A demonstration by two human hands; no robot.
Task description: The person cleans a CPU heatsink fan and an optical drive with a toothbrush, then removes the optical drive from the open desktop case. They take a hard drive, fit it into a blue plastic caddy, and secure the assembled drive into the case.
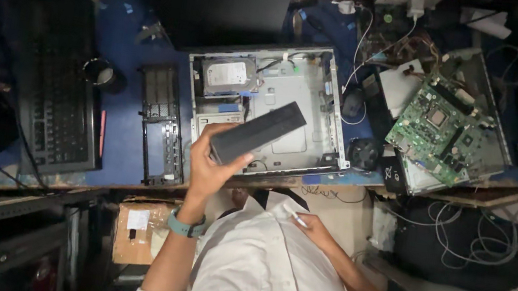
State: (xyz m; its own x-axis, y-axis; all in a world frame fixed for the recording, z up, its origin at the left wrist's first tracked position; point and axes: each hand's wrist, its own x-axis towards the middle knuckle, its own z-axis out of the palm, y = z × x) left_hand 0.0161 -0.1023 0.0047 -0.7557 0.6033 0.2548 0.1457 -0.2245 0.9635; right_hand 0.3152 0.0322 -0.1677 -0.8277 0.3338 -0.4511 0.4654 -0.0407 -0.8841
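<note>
White shirt (269,273) fills the bottom of the view, soft creased fabric, nearest the lens. Left hand (209,166) comes up from it with a teal band (185,226) on the wrist, fingers and thumb clamped around the lower end of a slim black drive unit (259,132): flat rectangular slab, matte dark casing, hard straight edges, tilted with its far end up to the right. It sits in the air over the front part of the open computer case (336,119), not touching it. Right hand (310,224) is low against the shirt, below the bench's near edge, fingers pinched on a small thin light object (295,217), too small to identify.

Case is bare grey sheet metal, lid off, near the middle of the blue bench top (123,41) close to its near edge. Inside, rear left: a hard disk (228,75) with a shiny metal face and white label. Just left of the case a black perforated plastic panel (160,122) lies flat. Further left, a black keyboard (56,92). Toward the right edge, a green motherboard (444,133) lies tilted on a metal tray, with a small round black fan (364,154) between it and the case. Loose white cables (474,234) hang off the right corner.
</note>
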